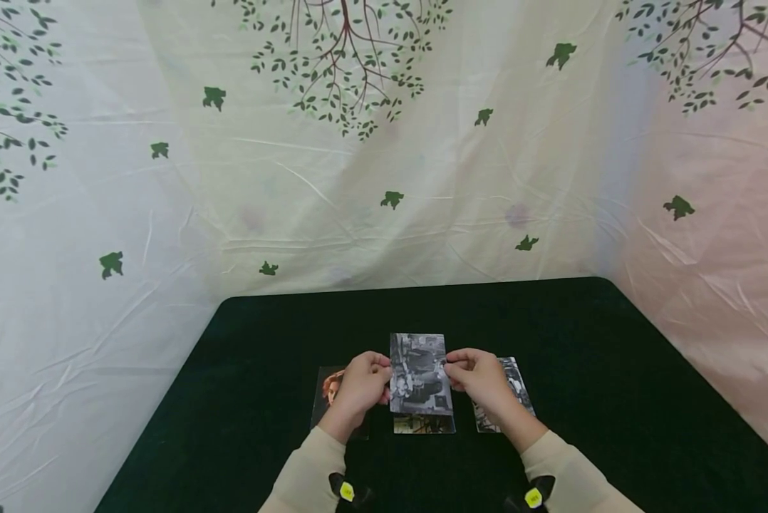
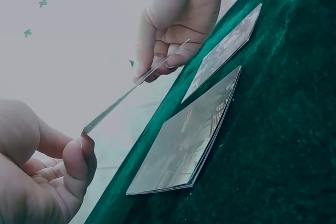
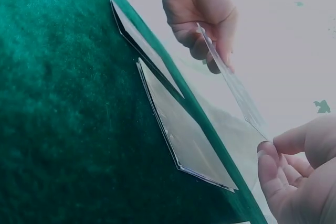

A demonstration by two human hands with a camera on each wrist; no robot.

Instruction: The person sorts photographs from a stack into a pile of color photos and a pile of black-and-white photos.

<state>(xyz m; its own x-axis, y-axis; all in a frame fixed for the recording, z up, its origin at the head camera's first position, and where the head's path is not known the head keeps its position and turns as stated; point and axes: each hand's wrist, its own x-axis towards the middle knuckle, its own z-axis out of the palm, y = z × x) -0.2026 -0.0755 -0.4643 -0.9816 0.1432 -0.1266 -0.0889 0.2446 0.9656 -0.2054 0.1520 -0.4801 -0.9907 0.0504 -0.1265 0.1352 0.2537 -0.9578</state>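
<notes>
A black-and-white photo card (image 1: pixel 419 374) is held up above the table, pinched at its left edge by my left hand (image 1: pixel 363 388) and at its right edge by my right hand (image 1: pixel 481 379). In both wrist views the raised card (image 2: pixel 114 109) shows nearly edge-on, apart from the cards below. Under it lies a small stack of cards (image 1: pixel 424 425), mostly hidden in the head view; its layered edges show in the wrist views. A dark card with a reddish-haired portrait (image 1: pixel 330 388) lies left, partly behind my left hand. Another black-and-white card (image 1: pixel 517 381) lies right, partly covered by my right hand.
A dark green cloth covers the table (image 1: pixel 262 335). Behind and beside it hangs a pale curtain (image 1: pixel 333 235) printed with leaves and branches. Dark bands with yellow tags (image 1: pixel 347 491) sit at both sleeve cuffs.
</notes>
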